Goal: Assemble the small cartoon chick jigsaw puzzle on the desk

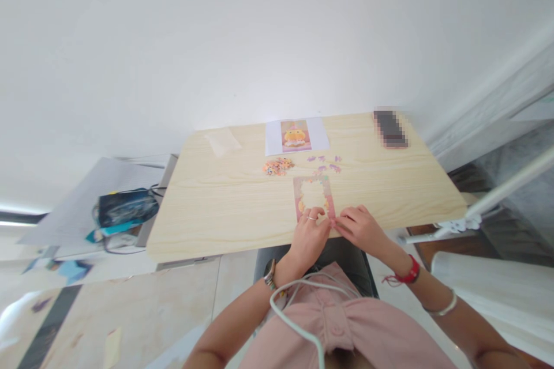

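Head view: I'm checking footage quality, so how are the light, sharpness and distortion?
Head view: the wall glows palest above the picture sheet; head view: the phone is broken into coarse blocks; head view: the small puzzle pieces look soft, their fine print unreadable; head view: the right forearm looms large, probably a wide lens.

Tabletop [216, 204] is showing pale wood grain; puzzle border [298, 193] is presenting pink and orange; scattered pieces [334, 168] are reading lilac; piled pieces [277, 166], mottled orange.
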{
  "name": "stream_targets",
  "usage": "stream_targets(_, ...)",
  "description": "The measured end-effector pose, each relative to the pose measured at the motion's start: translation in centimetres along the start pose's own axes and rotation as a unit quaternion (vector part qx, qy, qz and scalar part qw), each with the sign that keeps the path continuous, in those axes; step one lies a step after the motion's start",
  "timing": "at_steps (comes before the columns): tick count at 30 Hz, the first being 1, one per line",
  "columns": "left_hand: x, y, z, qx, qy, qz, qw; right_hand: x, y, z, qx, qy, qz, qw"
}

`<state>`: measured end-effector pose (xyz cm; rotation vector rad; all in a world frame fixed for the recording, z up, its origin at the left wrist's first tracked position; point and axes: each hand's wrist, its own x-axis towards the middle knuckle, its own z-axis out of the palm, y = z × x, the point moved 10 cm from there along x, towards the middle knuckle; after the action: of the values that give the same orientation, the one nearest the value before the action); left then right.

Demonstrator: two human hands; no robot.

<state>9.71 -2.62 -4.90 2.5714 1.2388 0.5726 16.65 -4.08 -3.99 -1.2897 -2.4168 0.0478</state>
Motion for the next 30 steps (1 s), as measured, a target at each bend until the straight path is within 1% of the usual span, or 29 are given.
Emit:
stream_targets(5, 0.0, 0.1, 0.1, 0.004, 0.002, 0.007, 1.0, 0.0, 0.0, -0.2, -0.008, 0.005, 0.006, 1.0)
stream_targets(10, 0.0, 0.2, 0.3, 0.014, -0.006, 0.013, 1.0, 0.0, -0.5, -0.4, -0.008, 0.009, -0.007, 1.0)
stream_targets(19, 0.1, 0.4, 0.3, 0.03, 0.002, 0.024, 0.999, -0.2, -0.7, -0.5, -0.023, 0.02, -0.016, 0.999)
stream_targets(26, 0.0, 0.9, 0.6, 0.05, -0.011, 0.043, 0.998, -0.4, -1.1, 0.6, -0.062, -0.011, -0.036, 0.997)
stream_targets(30, 0.2, 1.0, 0.7, 0.047, -0.027, 0.043, 0.998, -0.3, -1.2, 0.9, -0.069, -0.02, -0.031, 0.997)
